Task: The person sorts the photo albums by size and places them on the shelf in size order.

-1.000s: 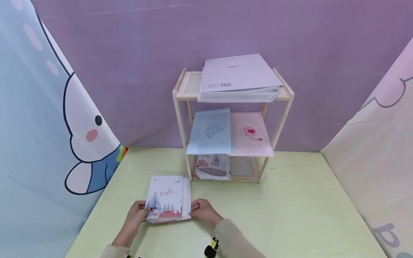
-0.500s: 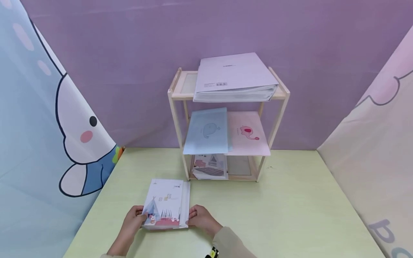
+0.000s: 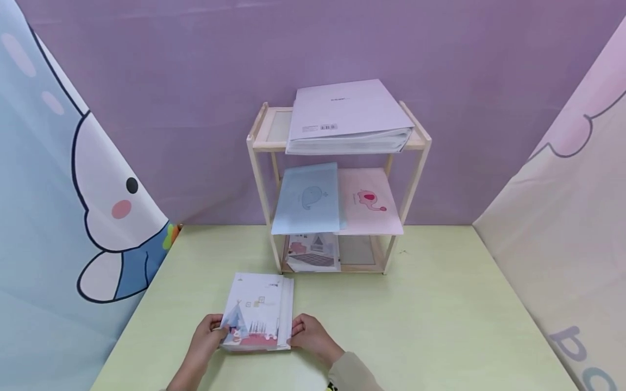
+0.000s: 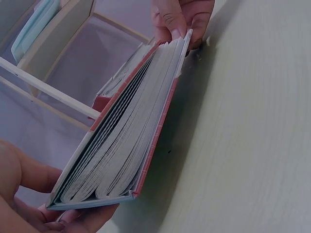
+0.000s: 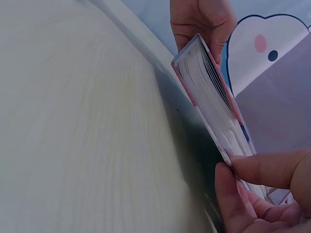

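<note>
A thick hardcover book (image 3: pixel 254 312) with a tent drawing on its white cover is held low over the light green table. My left hand (image 3: pixel 207 338) grips its left side, thumb on top of the cover. At the right side, my right hand (image 3: pixel 313 338) pinches the edge of the lower cover, which sticks out past the upper one. In the left wrist view, the book (image 4: pixel 121 128) is seen end-on, its pages in folded bundles between two covers. The right wrist view shows the right thumb and fingers (image 5: pixel 262 170) at the near cover edge.
A three-tier wooden shelf (image 3: pixel 269 146) stands behind. White large-format books (image 3: pixel 349 111) lie on top, a blue whale folder (image 3: pixel 305 203) and a pink elephant folder (image 3: pixel 369 203) below. A similar illustrated book (image 3: pixel 313 255) lies on the bottom tier. A purple curtain (image 3: pixel 195 108) hangs behind.
Both hands have drawn the book a little toward the person and slightly right relative to the shelf. The grip looks the same. The head view has turned slightly right.
</note>
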`<action>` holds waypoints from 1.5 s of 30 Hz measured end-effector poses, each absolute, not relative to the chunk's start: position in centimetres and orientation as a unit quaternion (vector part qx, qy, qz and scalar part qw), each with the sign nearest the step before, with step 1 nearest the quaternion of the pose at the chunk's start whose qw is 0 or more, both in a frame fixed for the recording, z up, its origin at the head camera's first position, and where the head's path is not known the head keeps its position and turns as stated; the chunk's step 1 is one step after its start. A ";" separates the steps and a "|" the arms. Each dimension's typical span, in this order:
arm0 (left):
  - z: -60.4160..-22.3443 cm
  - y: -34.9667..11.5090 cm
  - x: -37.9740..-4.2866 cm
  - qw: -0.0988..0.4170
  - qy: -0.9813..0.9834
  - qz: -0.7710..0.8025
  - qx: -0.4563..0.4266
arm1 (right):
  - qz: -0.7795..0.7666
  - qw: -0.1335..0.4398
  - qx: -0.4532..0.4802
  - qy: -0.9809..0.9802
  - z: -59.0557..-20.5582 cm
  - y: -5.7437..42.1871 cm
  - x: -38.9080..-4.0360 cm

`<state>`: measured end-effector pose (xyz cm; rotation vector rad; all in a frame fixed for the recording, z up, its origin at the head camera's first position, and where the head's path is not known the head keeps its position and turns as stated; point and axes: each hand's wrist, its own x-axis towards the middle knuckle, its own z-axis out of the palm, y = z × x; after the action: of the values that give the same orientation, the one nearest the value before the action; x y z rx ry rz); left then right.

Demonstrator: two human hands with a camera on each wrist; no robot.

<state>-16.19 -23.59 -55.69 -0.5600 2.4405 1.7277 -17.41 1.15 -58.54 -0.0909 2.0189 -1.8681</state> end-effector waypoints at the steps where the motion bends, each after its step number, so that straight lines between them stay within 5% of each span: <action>1: -55.7 -23.5 -16.1 0.051 0.799 0.570 -0.184 | -0.666 0.190 -0.031 0.721 -58.6 1.3 -17.3; 45: -55.5 -16.7 -15.5 0.075 0.733 0.661 -0.144 | -0.733 0.208 -0.028 0.647 -59.2 9.7 -15.2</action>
<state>-15.46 -16.68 -55.53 -0.4332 2.1986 1.9824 -15.18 9.70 -59.20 -0.0777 1.8003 -2.0413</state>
